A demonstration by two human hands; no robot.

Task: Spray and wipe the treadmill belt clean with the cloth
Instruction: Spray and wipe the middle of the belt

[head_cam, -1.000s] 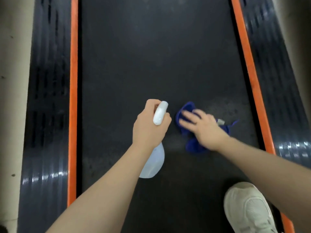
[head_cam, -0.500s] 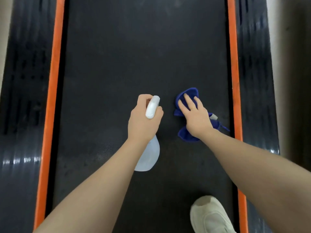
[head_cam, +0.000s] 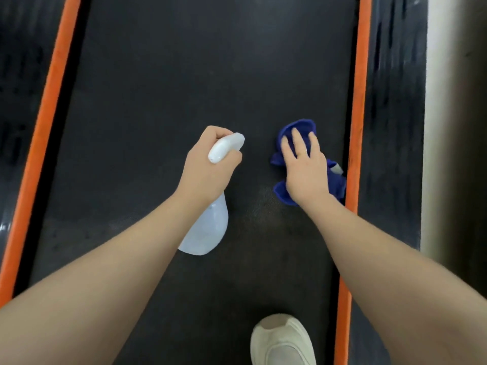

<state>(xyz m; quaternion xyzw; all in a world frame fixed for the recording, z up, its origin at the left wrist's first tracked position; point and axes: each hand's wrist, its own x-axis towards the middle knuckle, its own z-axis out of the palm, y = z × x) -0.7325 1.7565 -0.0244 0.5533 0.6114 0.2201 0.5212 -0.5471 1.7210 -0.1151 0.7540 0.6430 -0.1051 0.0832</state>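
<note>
Cloth (head_cam: 303,127): blue, soft, bunched into loose folds. Judged light and limp, likely to slide easily over the belt and to crumple rather than hold a shape; best worked under a flat palm, or gathered at its middle if it must be lifted. Lies on the right side of the belt, close to the right orange strip (head_cam: 356,101), with a pale tag showing at its right edge.

Right hand (head_cam: 305,169): laid flat on top of the cloth, fingers straight and slightly spread, pointing to the far end. The cloth sticks out past the fingertips and at both sides of the palm, so it sits directly beneath the hand.

Spray bottle (head_cam: 207,227): pale translucent body, white head. Judged light, rigid plastic, smooth enough to slip if wet; held at the neck. How full it is cannot be told.

Left hand (head_cam: 208,167): fingers curled round the neck of the spray bottle, nozzle pointing far and to the right, body hanging near side, below the wrist. It is left of the cloth, apart from it.

Belt (head_cam: 184,75): dark, finely textured, with a faint lighter patch between bottle and cloth.

Shoe (head_cam: 282,341): white, at the near edge.
</note>
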